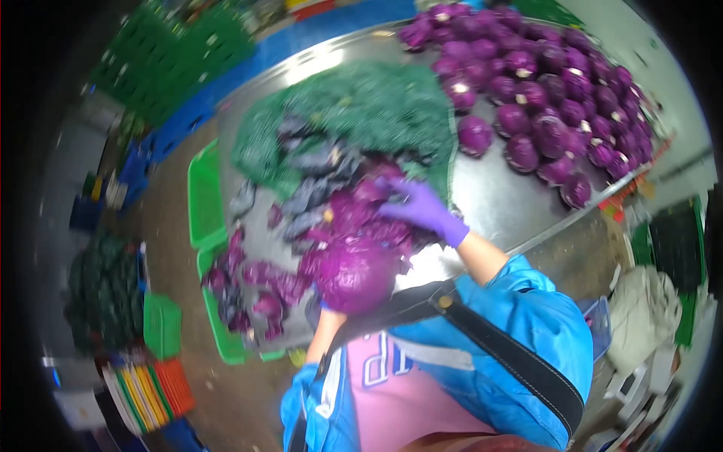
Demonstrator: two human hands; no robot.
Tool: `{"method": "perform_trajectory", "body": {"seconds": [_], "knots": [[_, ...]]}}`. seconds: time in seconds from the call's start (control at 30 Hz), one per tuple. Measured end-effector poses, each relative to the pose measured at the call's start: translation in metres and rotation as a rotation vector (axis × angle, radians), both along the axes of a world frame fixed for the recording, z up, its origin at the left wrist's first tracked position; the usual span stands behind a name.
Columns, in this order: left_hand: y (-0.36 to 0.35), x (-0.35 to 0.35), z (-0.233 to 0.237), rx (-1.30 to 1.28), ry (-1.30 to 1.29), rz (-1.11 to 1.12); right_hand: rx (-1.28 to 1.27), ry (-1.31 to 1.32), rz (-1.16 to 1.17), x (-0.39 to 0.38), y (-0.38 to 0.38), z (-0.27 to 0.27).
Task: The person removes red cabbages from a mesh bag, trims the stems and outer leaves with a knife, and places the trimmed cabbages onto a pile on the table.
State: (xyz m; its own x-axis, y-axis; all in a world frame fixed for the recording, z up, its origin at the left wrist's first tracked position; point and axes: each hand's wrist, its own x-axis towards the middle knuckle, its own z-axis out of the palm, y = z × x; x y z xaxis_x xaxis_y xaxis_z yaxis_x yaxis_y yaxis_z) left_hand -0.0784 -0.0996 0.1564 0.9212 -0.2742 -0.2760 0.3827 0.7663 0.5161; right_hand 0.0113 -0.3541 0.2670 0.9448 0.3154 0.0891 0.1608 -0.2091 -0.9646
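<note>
Red cabbage (354, 275) propped from beneath by left hand (324, 307), fingers hidden, grip impossible to tell; right hand (422, 207) nearer, just beyond cabbage's top, fingers seemingly splayed on loose leaves (301, 207).

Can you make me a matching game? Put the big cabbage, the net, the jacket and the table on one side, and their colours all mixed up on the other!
Things:
1. cabbage
2. net
3. jacket
4. table

Colours:
a. blue
b. shiny silver
c. purple
d. green

Right pairs: 1-c, 2-d, 3-a, 4-b.
</note>
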Motion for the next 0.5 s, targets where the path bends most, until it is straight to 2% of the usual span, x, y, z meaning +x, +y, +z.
{"method": "perform_trajectory", "body": {"seconds": [0.07, 0.13, 0.2, 0.27, 0.3, 0.33, 0.4, 0.43, 0.47, 0.5], "knots": [[-0.003, 0.012, 0.013, 0.076, -0.024, -0.057, 0.428, 0.323, 0.24, -0.009, 0.0, -0.001], [-0.011, 0.028, 0.032, 0.103, -0.06, -0.126, 0.477, 0.278, 0.254, -0.012, -0.014, -0.002], [-0.021, 0.043, 0.065, 0.038, -0.299, -0.517, 0.524, 0.242, 0.3, -0.013, -0.024, -0.014], [-0.047, 0.048, 0.092, 0.0, -0.299, -0.528, 1.061, 0.649, 0.116, -0.013, -0.045, -0.057], [-0.057, 0.051, 0.105, -0.004, -0.352, -0.555, 1.261, 0.597, 0.23, -0.01, -0.051, -0.08], [-0.065, 0.052, 0.112, -0.008, -0.402, -0.584, 1.264, 0.584, 0.227, -0.007, -0.059, -0.089], [-0.078, 0.053, 0.117, 0.042, -0.427, -0.569, 1.455, 0.569, -0.238, -0.002, -0.068, -0.081], [-0.083, 0.056, 0.118, 0.091, -0.451, -0.542, 1.396, 0.499, -0.412, -0.001, -0.08, -0.076], [-0.081, 0.059, 0.113, 0.089, -0.455, -0.553, 1.33, 0.43, -0.584, -0.001, -0.089, -0.045], [-0.076, 0.06, 0.103, 0.115, -0.431, -0.585, 1.291, 0.298, -0.651, 0.002, -0.103, -0.03]]}}
